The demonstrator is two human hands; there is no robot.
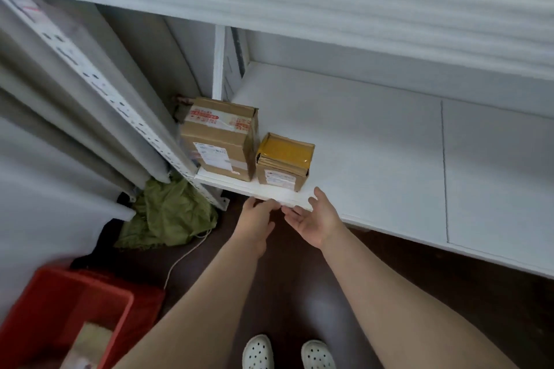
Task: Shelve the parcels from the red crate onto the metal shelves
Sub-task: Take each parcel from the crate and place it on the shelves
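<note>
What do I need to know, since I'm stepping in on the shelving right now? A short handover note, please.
Left hand: open, holds nothing, fingers at the shelf's front edge.
Right hand: open, palm turned up, holds nothing, just right of the left hand.
Done: the large cardboard box and the small yellow-taped box stand side by side at the left end of the lower shelf.
Left: the red crate, on the floor at lower left, shows at least one parcel to shelve; the rest of its inside is out of view.
</note>
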